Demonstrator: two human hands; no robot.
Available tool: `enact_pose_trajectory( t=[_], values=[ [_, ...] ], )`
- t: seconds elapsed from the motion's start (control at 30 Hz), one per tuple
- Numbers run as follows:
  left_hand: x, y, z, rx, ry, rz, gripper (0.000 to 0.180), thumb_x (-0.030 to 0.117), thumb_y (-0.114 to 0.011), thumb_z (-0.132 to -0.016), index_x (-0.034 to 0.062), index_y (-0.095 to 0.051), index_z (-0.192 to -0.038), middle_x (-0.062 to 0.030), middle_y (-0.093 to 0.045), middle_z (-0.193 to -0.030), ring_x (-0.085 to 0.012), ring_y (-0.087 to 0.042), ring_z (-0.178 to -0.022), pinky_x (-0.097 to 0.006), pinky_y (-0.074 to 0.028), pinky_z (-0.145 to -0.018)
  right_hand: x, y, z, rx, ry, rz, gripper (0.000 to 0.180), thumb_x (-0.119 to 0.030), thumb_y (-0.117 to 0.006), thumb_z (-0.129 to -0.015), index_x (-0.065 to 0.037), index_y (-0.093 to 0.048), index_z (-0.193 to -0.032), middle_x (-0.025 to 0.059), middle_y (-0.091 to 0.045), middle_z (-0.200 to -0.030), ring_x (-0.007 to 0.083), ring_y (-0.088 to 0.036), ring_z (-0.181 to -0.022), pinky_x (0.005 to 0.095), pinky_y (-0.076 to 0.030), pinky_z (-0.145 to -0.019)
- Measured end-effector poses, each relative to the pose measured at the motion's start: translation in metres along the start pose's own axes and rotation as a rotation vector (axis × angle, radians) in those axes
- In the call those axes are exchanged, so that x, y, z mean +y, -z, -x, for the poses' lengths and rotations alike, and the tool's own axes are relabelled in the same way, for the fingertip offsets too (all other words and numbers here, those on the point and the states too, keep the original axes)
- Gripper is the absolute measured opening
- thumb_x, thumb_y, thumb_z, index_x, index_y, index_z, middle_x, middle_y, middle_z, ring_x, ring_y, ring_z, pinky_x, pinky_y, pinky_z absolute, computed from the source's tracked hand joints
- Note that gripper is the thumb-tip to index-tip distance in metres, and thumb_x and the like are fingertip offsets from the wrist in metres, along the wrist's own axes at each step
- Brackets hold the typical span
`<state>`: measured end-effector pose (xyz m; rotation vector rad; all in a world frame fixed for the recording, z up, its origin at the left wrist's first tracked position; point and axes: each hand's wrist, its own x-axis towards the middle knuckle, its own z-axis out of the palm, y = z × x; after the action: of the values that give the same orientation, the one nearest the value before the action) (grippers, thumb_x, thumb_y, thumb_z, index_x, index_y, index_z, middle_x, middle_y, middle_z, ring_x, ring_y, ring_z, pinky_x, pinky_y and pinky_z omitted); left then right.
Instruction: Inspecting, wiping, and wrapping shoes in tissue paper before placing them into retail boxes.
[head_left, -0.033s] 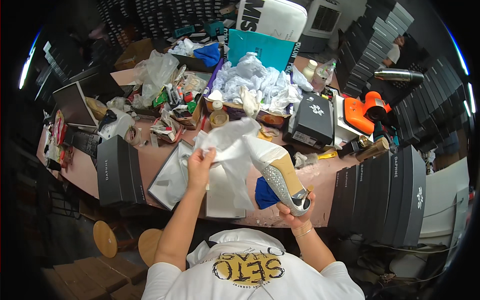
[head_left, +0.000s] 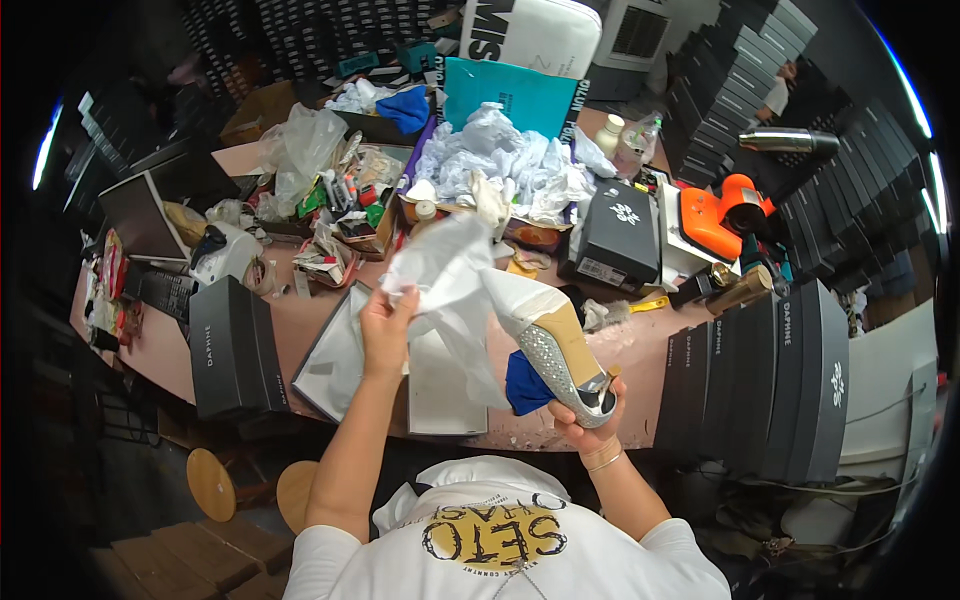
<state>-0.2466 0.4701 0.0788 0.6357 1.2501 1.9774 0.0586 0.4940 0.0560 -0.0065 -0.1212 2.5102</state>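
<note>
Above the near edge of the cluttered pink desk, in the head view, the right hand cupped a silver glittered high-heeled shoe from below, its grip wrapped around the heel end, with the tan sole turned up and the toe pointing away from the person. The left hand was raised beside it, grip pinched on a crumpled sheet of white tissue paper that trailed down to the shoe's toe. Beneath both lay an open shoe box with a pale lining, and a blue cloth showed just under the shoe. A closed black box stood to the left, a stack of black boxes to the right. To handle this well, I judged, the shoe wanted a steady hold at the heel while the paper was drawn evenly, not yanked, so it would not tear.
</note>
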Motion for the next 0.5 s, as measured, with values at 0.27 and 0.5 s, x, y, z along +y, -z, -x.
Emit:
enact_pose_trajectory(
  t=[0.27,0.5],
  values=[
    [0.010,0.001,0.015,-0.007,0.028,-0.410,0.023,0.017,-0.064,-0.090,-0.0017,-0.060,-0.103,-0.0009,-0.063,-0.094,-0.0072,-0.056,-0.083,-0.024,-0.046,-0.075,0.005,-0.006,0.005,0.065,0.031,0.037,0.062,-0.052,-0.058,-0.083,-0.010,-0.050,-0.129,0.0129,-0.055,-0.113,0.0255,-0.051,-0.078,0.0281,-0.051,-0.053],
    [-0.028,0.023,-0.007,0.025,-0.116,-0.357,0.028,0.010,-0.060,-0.090,-0.0021,-0.059,-0.115,-0.0043,-0.062,-0.103,-0.0107,-0.057,-0.087,-0.024,-0.046,-0.077,-0.016,-0.014,0.035,0.159,0.002,0.398,0.068,-0.049,-0.063,-0.076,0.002,-0.052,-0.119,0.0213,-0.059,-0.094,0.0252,-0.057,-0.062,0.0303,-0.050,-0.046]
  ],
)
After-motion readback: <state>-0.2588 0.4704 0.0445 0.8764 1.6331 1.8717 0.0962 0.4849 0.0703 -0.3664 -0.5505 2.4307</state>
